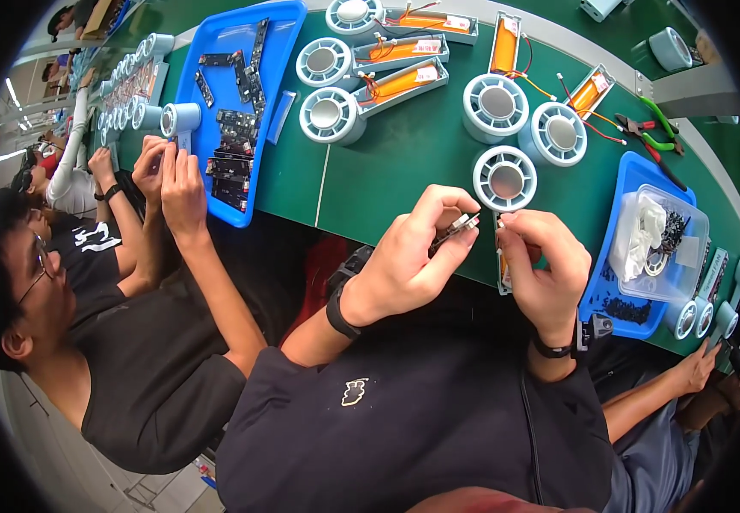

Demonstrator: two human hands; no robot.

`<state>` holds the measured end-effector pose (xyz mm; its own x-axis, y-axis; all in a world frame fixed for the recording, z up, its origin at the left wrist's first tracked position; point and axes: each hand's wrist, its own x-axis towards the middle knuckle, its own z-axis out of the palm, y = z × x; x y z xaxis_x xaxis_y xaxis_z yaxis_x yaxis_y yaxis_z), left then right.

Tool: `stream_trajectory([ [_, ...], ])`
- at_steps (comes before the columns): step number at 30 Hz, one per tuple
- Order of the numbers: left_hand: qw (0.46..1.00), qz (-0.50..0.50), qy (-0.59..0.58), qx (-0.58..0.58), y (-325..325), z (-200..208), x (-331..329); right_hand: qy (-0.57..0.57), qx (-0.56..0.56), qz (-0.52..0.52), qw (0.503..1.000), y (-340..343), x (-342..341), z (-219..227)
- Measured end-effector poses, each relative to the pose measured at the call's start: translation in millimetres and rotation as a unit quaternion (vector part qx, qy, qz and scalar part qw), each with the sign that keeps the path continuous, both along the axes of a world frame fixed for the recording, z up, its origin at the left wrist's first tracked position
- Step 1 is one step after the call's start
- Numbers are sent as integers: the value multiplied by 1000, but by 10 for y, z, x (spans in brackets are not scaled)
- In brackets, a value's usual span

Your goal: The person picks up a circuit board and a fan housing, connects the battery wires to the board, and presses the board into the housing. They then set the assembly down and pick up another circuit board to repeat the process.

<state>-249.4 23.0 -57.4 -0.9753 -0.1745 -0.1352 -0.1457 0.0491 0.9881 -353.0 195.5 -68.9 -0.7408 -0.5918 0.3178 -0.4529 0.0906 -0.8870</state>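
Near the table's front edge, my left hand [417, 252] is closed on a small dark circuit board [457, 225] with white connectors on its edge. My right hand [550, 261] pinches a small white plug [501, 224] just right of the board; the two are apart. Below the plug, a fan unit's open handle [504, 272] shows a strip of orange, partly hidden by my right hand. Its round light-blue fan head [505, 179] lies just beyond my hands. Two more fan heads, one [496, 108] and another [557, 133], lie behind it with orange batteries and loose wires.
A blue tray [279, 26] of circuit boards stands left, beside several fan units [333, 114]. Green- and red-handled pliers [657, 132] lie at right. Another blue tray [597, 295] holds a clear box [695, 214] and small black parts. Co-workers' hands [183, 192] work at left and right.
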Motion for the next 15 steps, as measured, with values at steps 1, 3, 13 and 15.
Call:
stream_trajectory([
  [1, 1000, -1, -1, -2, 10, 2, 2, -3, 1, 0, 1000, 2, 3, 0],
  [3, 1000, 1, -2, 7, 29, 4, -12, 7, -5, 4, 1000, -8, -4, -9],
  [13, 1000, 0, -8, 11, 45, 0, -53, 13, -3, 18, 1000, 0, -28, -6],
  [15, 1000, -1, -7, 11, 44, -2, -54, 15, -10, 15, 1000, -10, -29, -22],
])
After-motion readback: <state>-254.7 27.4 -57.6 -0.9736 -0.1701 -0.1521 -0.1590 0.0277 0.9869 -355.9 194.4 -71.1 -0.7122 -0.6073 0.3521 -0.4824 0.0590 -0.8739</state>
